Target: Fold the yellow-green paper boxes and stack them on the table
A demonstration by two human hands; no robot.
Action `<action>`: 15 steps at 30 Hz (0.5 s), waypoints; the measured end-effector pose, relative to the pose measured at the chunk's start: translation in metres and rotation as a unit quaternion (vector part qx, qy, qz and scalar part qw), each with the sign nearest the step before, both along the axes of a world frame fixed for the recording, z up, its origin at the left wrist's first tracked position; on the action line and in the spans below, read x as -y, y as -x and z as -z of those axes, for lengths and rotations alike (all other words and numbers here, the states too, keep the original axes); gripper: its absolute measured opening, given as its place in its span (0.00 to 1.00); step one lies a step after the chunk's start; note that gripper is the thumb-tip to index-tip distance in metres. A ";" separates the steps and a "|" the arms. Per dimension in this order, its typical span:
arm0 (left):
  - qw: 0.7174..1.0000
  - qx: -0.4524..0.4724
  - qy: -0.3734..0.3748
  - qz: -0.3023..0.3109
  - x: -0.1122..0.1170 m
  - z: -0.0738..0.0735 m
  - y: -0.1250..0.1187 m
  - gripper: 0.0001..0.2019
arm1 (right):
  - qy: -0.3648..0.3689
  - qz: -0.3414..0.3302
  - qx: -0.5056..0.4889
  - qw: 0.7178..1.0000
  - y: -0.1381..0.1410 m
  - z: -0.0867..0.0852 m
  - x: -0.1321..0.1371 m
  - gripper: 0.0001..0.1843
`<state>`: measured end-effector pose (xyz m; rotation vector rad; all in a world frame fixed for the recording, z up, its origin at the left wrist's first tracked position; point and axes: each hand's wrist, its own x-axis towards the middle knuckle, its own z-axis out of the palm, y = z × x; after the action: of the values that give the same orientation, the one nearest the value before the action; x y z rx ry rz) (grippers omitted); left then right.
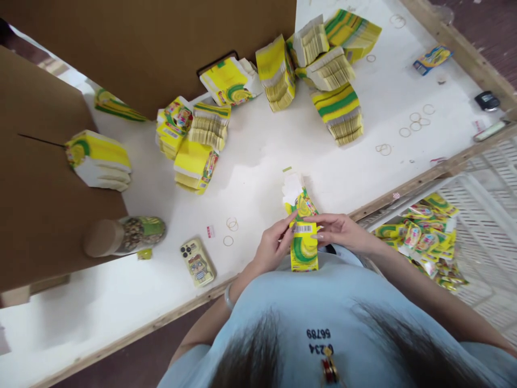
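Note:
Close in front of my body is a small yellow-and-green carton (pixel 305 253) with a barcode near its upper edge. My left hand (pixel 273 245) pinches its left side, thumb and index finger near the barcode. From the other side, the closed fingers and thumb of my right hand (pixel 341 231) grip its right edge near the top. Just beyond my fingertips another carton piece (pixel 304 203) with white flaps (pixel 293 186) extends over the table; whether it is joined to the held carton, I cannot tell.
Stacks of flattened cartons (pixel 341 116) lie across the white table (pixel 258 172), with more stacks (pixel 197 167) farther left. Brown cardboard boxes (pixel 161 43) stand at the back. A phone (pixel 197 262), a jar (pixel 125 235) and rubber bands (pixel 416 125) lie about. A white basket (pixel 484 215) holds yellow packets (pixel 424 237).

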<state>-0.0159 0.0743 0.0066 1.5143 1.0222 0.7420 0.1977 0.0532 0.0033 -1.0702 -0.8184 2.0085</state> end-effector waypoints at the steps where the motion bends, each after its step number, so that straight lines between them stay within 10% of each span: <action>1: 1.000 -0.003 -0.022 0.023 -0.002 0.000 -0.001 0.21 | 0.003 0.021 0.009 1.000 0.003 0.002 0.001 0.22; 7: 0.980 -0.095 -0.170 0.029 -0.055 0.020 -0.010 0.19 | -0.122 0.207 0.279 0.930 -0.032 0.005 0.016 0.20; 10: 0.963 -0.183 -0.191 -0.056 -0.098 0.043 -0.018 0.29 | -0.151 0.204 0.580 0.774 -0.113 0.001 0.040 0.22; 13: 0.957 -0.248 -0.151 -0.016 -0.131 0.063 -0.026 0.24 | -0.096 0.168 0.793 0.577 -0.181 -0.001 0.070 0.28; 15: 0.954 -0.262 -0.142 0.031 -0.145 0.069 -0.029 0.14 | -0.095 0.167 0.829 0.526 -0.194 -0.003 0.079 0.35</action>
<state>0.0135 0.2192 -0.0623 2.0508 1.2873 0.4598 0.3913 -0.0259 0.0065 -2.6145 -1.3779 -0.0707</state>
